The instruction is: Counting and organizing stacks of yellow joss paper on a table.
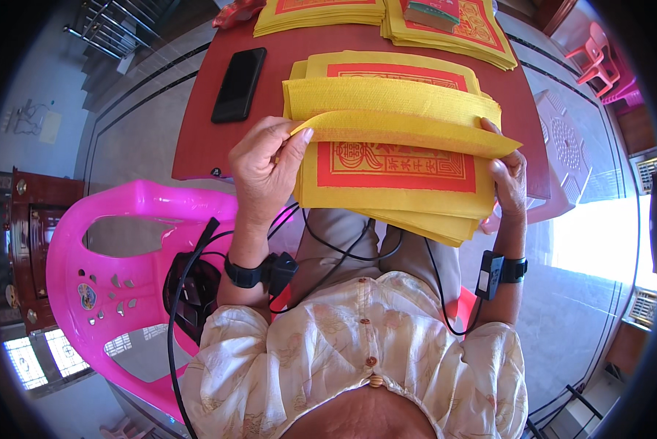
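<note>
At the near edge of the dark red table (pixel 204 139), a stack of yellow paper sheets (pixel 394 186) with red printed panels hangs partly over the person's lap. The left hand (pixel 264 170) is closed on the stack's left edge, thumb pinching up the folded top sheet (pixel 409 130) (its crease runs across the whole width). The right hand (pixel 510 179) grips the right edge, fingers curled round the sheets. A black phone (pixel 238 84) lies on the table well to the left; more yellow stacks (pixel 445 25) sit at the far side. Beside the person stands a pink plastic chair (pixel 102 249).
</note>
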